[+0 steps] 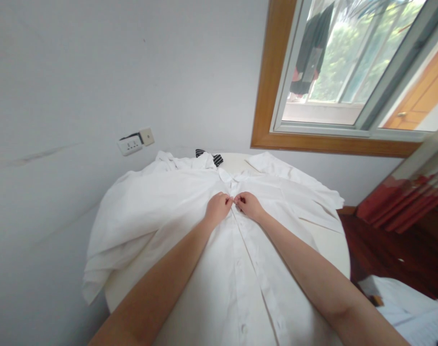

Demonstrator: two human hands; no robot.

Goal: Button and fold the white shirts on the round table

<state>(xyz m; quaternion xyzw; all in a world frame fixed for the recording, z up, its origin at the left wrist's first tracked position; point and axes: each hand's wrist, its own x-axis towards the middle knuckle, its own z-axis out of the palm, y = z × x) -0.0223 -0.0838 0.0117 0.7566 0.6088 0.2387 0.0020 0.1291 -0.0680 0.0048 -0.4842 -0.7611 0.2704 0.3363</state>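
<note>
A white button-up shirt lies front up across a pale round table, its collar toward the wall and its sleeves spread to both sides. The front edges lie apart lower down, with buttons along the left strip. Just below the collar, my left hand is closed in a pinch on the shirt's front edge. My right hand pinches the opposite front edge, its fingertips almost touching the left ones. Whether a button is between the fingers cannot be made out.
A black-and-white striped cloth piece lies behind the collar. Beyond the table stand a wall with a socket and a wood-framed window. At right are a red and pale curtain and white papers or cloth.
</note>
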